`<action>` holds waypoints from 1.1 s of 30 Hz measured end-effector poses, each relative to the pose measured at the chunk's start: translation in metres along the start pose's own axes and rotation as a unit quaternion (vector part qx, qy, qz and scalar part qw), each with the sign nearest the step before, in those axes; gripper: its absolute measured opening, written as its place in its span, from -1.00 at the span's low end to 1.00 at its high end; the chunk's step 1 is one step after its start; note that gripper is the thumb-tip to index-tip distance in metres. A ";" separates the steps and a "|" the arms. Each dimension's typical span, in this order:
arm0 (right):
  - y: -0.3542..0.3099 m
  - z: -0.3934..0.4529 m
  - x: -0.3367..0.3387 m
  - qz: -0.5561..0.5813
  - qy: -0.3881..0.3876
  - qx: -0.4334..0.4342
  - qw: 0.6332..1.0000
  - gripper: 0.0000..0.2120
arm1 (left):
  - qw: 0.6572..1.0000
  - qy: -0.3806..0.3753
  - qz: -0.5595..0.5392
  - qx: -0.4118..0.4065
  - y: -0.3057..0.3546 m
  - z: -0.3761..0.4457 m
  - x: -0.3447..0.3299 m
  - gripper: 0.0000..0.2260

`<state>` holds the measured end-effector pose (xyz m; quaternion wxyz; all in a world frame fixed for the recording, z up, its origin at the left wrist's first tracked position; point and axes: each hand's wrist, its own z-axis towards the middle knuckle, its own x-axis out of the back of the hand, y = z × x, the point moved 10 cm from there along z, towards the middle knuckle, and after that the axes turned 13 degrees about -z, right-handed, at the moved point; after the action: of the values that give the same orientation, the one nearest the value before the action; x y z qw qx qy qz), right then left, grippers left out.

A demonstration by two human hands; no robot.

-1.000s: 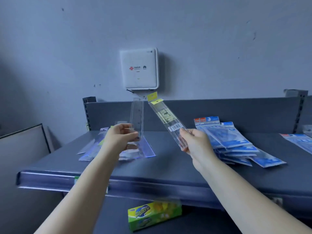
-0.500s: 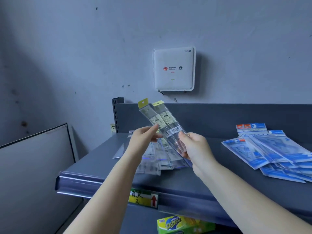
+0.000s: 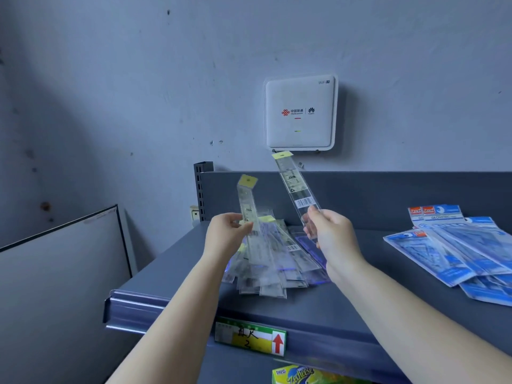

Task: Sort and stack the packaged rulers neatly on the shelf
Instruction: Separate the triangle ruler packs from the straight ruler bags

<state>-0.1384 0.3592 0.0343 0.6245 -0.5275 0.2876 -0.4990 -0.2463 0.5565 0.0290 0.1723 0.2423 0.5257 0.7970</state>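
Above shelf: two hands raised, each holding one packaged ruler clear of the shelf surface.
Left hand (image 3: 225, 231): fingers and thumb pinch the left ruler (image 3: 247, 202) at mid-length; ruler near upright, yellow tab at top.
Right hand (image 3: 329, 234): fingers curled round the lower end of the right ruler (image 3: 295, 187); ruler tilted with its top leaning left, yellow tab at top, barcode label just above the fingers.
Ruler spacing: the two held rulers are apart, not touching.
Pile (image 3: 273, 261): loose, fanned heap of clear ruler packs lying on the shelf (image 3: 360, 295), below and between the hands; edges not aligned.
Blue packs (image 3: 457, 245): overlapping blue packages on the shelf, right side, well apart from the pile.
Shelf edge: price label (image 3: 250, 338) with red arrow fixed to the front rail.
Below shelf: yellow-green box (image 3: 304, 376), partly cut off by the frame edge.
Wall: white router (image 3: 300, 113) mounted above the shelf back panel.
Left area: white board (image 3: 61, 273) leaning beside the shelf.
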 end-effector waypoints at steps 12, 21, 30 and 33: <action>-0.014 0.009 0.020 -0.395 -0.046 0.143 0.907 -0.77 | 0.965 -0.014 0.247 -0.086 0.040 -0.028 -0.028 -0.74; -0.010 -0.014 0.144 -0.683 0.008 0.287 0.671 -0.76 | 0.889 -0.066 0.386 -0.237 0.121 -0.112 -0.174 -0.71; 0.033 -0.017 0.342 -0.703 0.039 0.213 0.678 -0.72 | 0.880 -0.126 0.346 -0.300 0.179 -0.214 -0.337 -0.71; 0.056 -0.018 0.401 -0.686 0.041 0.173 0.706 -0.71 | 0.881 -0.162 0.318 -0.312 0.194 -0.249 -0.393 -0.71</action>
<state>-0.0015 -0.0218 0.0430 0.1781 -0.4405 -0.2195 -0.8521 -0.0681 0.0854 0.0448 0.0594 0.4559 0.1097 0.8812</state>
